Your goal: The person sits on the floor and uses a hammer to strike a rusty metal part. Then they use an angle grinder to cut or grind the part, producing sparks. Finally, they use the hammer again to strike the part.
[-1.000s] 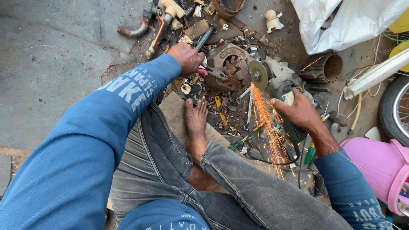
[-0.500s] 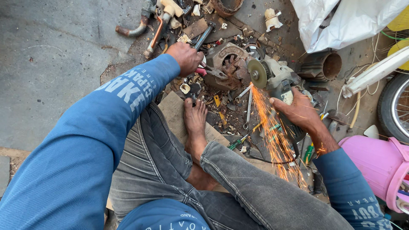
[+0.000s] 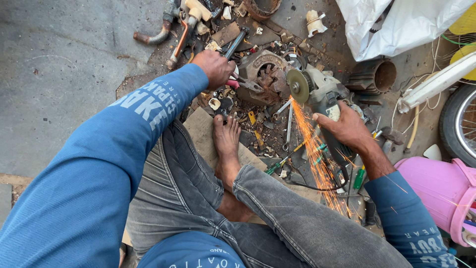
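I sit on the ground with my bare foot [image 3: 226, 144] stretched out in front of me. My right hand [image 3: 347, 129] grips an angle grinder [image 3: 321, 97]. Its disc [image 3: 298, 86] touches a rusty round motor housing [image 3: 265, 74], and orange sparks [image 3: 317, 159] stream back toward my knee. My left hand [image 3: 214, 67] is closed on pliers with red handles [image 3: 240, 82], whose jaws reach to the left side of the housing.
Scrap metal, spanners and screwdrivers [image 3: 277, 164] litter the ground around the foot. A rusty cylinder [image 3: 374, 75] lies at right. A white sack [image 3: 391, 25], a wheel [image 3: 458, 124] and a pink plastic tub [image 3: 439, 188] stand to the right. Bare concrete [image 3: 64, 74] lies at left.
The grinder has stayed against the housing, throwing sparks throughout. Both hands have held almost still; the spark stream has shifted slightly.
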